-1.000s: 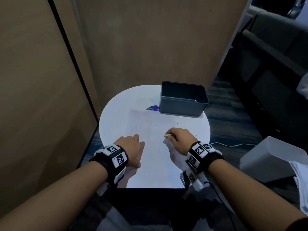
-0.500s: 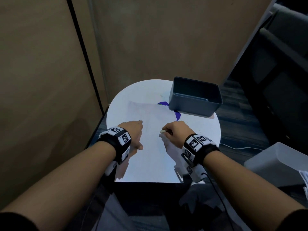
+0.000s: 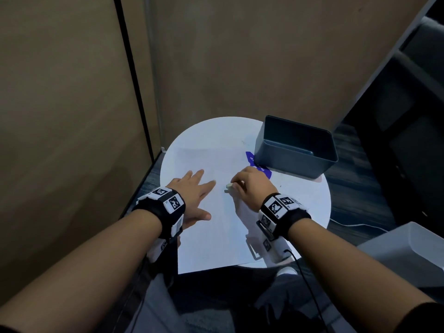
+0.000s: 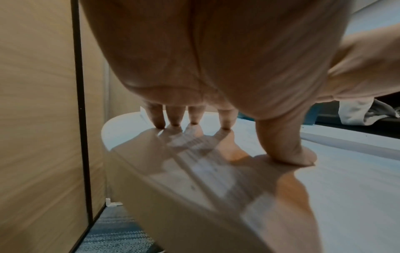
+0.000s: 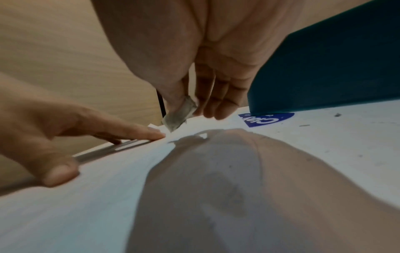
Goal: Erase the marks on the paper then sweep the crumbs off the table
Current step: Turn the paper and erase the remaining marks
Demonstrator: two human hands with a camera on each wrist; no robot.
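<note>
A white sheet of paper point(image 3: 216, 224) lies on the round white table point(image 3: 310, 200). My left hand point(image 3: 194, 195) lies flat on the paper's left half, fingers straight and spread, fingertips point(image 4: 160, 123) pressing down. My right hand point(image 3: 249, 186) pinches a small greyish eraser point(image 3: 229, 186) between thumb and fingers, its tip touching the paper point(image 5: 86, 196) just right of the left index finger. In the right wrist view the eraser point(image 5: 179, 116) looks worn and dirty. Small dark crumbs point(image 5: 336, 115) lie on the table to the right of the paper.
A dark blue-grey open bin point(image 3: 298, 147) stands at the table's back right, partly over a purple sticker point(image 3: 260, 165). Brown partition walls point(image 3: 72, 116) close off the left and back. A pale box point(image 3: 408, 248) sits on the floor at right. My lap is below the table's near edge.
My left hand has spread its fingers flat and reached farther onto the paper. The right hand with the eraser stays near the paper's middle. The head view shifted, so everything sits further right.
</note>
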